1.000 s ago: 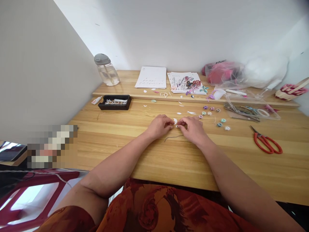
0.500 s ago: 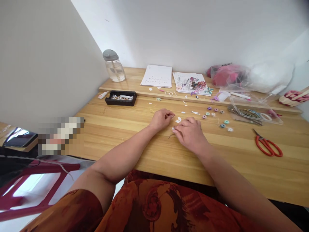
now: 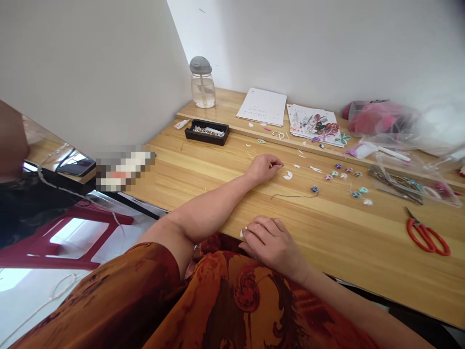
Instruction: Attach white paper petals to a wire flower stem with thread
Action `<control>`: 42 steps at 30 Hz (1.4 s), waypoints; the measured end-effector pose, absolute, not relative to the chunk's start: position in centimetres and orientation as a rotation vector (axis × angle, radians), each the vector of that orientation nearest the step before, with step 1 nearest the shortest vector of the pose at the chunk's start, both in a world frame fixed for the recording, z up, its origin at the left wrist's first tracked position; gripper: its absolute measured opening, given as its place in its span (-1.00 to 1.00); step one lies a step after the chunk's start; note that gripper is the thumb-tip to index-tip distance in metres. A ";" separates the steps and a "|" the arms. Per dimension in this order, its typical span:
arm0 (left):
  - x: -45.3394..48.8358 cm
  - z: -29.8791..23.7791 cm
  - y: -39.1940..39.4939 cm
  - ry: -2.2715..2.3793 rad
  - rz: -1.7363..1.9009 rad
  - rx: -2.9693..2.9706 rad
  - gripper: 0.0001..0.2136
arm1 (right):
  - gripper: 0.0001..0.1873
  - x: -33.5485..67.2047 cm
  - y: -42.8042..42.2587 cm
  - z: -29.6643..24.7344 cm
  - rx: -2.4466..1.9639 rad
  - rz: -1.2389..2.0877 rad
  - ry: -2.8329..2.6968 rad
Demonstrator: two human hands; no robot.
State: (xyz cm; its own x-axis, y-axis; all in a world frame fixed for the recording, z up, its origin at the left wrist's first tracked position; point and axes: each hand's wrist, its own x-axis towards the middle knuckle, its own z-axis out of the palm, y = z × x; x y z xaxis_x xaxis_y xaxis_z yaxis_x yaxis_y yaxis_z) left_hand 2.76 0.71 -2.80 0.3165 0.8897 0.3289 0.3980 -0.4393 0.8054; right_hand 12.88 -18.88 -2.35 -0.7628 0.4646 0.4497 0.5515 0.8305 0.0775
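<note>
My left hand (image 3: 264, 168) rests on the wooden table (image 3: 203, 174) with its fingers curled, pinching something small I cannot make out. A white curled paper piece (image 3: 288, 175) lies just right of it. My right hand (image 3: 271, 242) is at the table's near edge above my lap, fingers pressed together on a small white paper scrap (image 3: 242, 232). A thin dark strip (image 3: 294, 196) ending in a small rolled coil (image 3: 314, 189) lies on the table between my two hands.
A black tray of beads (image 3: 207, 132) and a water bottle (image 3: 202, 83) stand at the back left. White sheets (image 3: 262, 106), a card with paper flowers (image 3: 316, 125), small paper coils (image 3: 345, 172), plastic bags (image 3: 385, 118) and red scissors (image 3: 425, 236) lie to the right. A red stool (image 3: 72, 237) is on the floor left.
My right hand has drawn back from the middle of the table to its near edge, uncovering the dark strip and coil. The view has swung left. My left hand stayed about where it was.
</note>
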 end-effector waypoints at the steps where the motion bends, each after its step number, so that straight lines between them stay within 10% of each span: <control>1: 2.8 -2.8 0.7 1.137 1.049 1.977 -0.84 | -0.90 12.9 -19.0 -2.6 -0.725 -0.311 -2.582; 6: 2.7 -2.8 0.9 1.149 1.036 1.969 -0.84 | -0.90 12.6 -19.4 -2.3 -0.649 -0.164 -2.490; 16: 2.9 -2.7 0.6 0.954 1.143 1.721 -0.80 | -0.75 16.0 -9.6 2.2 -1.249 1.147 -1.223; 25: 3.1 -2.2 -0.2 0.686 0.935 1.372 -0.56 | -0.71 18.8 -6.1 -0.2 -1.250 1.093 -0.939; 42: 3.7 -1.9 -1.0 0.746 1.193 1.930 -0.87 | -0.62 20.5 -6.0 0.3 -1.095 1.517 -0.793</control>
State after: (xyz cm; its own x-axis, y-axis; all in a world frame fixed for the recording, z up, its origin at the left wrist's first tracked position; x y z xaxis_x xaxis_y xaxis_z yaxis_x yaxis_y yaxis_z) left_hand 3.68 -0.98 -1.93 0.3997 0.7782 0.4844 0.0954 -0.5609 0.8223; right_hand 20.50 -6.05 0.26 -0.0251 0.9725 -0.2316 -0.3645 -0.2246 -0.9037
